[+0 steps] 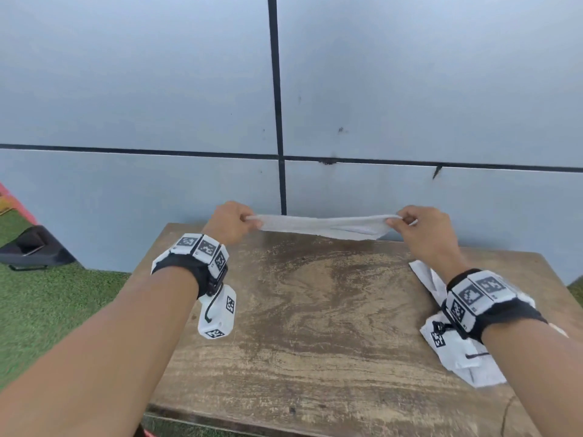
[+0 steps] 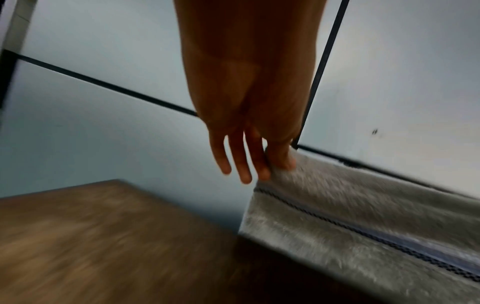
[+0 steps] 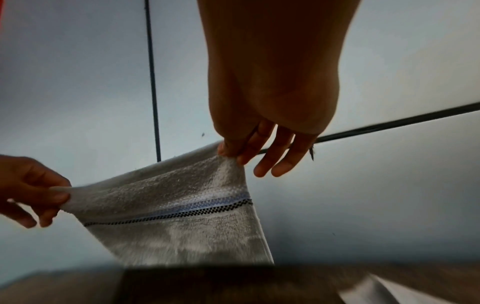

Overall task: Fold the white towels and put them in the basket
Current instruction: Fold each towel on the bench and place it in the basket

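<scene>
A white towel [image 1: 321, 227] with a blue and black checked stripe [image 3: 182, 211] hangs stretched between both hands above the far edge of the wooden table [image 1: 315, 310]. My left hand [image 1: 232, 222] pinches its left top corner between thumb and forefinger [image 2: 278, 162]. My right hand [image 1: 419, 223] pinches the right top corner [image 3: 231, 154], its other fingers spread loosely. The towel's lower edge [image 3: 194, 259] reaches down to the table top. More white towel cloth [image 1: 467, 354] lies crumpled on the table under my right forearm. No basket is in view.
A grey panelled wall [image 1: 378, 89] with dark joints stands right behind the table. Green artificial turf [image 1: 47, 310] covers the ground at left, with a dark bag-like object [image 1: 31, 247] on it by the wall.
</scene>
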A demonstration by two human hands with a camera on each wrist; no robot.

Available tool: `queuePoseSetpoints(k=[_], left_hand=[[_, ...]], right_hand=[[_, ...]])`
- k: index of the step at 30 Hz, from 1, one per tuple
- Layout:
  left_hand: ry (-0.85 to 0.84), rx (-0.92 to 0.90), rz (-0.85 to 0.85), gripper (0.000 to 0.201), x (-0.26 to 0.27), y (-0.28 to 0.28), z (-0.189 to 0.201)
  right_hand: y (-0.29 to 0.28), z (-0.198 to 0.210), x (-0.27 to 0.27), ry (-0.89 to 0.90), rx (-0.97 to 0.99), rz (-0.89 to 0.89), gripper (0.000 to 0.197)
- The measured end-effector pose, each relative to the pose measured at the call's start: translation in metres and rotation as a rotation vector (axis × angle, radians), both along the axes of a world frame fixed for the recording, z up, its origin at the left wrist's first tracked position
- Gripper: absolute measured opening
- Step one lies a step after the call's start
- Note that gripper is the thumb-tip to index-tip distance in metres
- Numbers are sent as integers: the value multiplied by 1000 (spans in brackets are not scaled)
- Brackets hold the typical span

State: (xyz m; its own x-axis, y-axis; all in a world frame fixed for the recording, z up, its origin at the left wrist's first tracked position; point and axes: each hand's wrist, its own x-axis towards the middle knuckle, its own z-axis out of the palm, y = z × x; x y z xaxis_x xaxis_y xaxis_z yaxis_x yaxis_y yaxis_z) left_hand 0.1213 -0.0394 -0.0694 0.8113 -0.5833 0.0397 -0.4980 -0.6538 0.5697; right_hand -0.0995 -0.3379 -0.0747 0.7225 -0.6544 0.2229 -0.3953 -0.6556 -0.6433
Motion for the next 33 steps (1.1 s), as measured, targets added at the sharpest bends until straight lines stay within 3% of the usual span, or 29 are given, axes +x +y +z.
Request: queuePoseSetpoints(k=[3,9,11,16,19,23,28,33], left_hand=[[104,206,-21,16,-32,30,-36],[126,266,-128,23,-98,79,-76],[111,193,-123,22,-112,91,-77],[9,4,-85,19,-143,104,-63],[-25,-84,-76,14,-153,108,-54],[44,-123,-68,12,-164,113,-45],[66,-143,-52,29,-179,121,-35],[40,-86,-57,38,-191,133,-35]], right_hand=[[19,-45,-43,213,-25,57,20],[57,-95,-107,258,43,124,20],[67,-94,-120,196,109,130,8],[90,-78,-147,28,255,138,22],[98,-73,-158,-39,326,170,18],[106,-61,-171,-57,244,196,27],[111,-48,-184,-53,268,213,24],[124,-32,-195,71,280,304,24]])
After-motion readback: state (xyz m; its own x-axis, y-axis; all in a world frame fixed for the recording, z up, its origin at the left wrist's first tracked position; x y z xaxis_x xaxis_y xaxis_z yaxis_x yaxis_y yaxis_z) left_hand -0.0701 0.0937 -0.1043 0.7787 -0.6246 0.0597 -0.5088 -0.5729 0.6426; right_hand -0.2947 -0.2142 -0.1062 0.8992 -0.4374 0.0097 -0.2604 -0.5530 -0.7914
